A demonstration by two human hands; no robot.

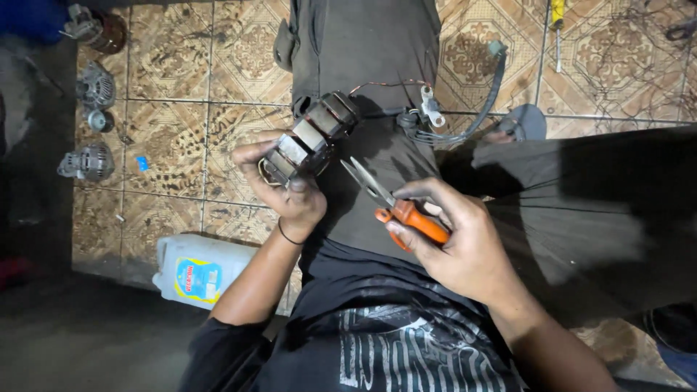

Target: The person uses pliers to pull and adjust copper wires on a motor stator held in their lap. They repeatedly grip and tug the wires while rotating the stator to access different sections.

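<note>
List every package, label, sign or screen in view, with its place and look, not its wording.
White plastic jug: lying on the tiled floor at lower left, beside the left forearm; boxy, with a cap at its left end.
Label: on the jug's side; rectangular, blue with yellow edges.
No signs or screens.

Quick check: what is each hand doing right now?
Left hand: closed around a round metal stator core with dark pole blocks.
Right hand: closed on orange-handled pliers, their jaws slightly open.
</note>
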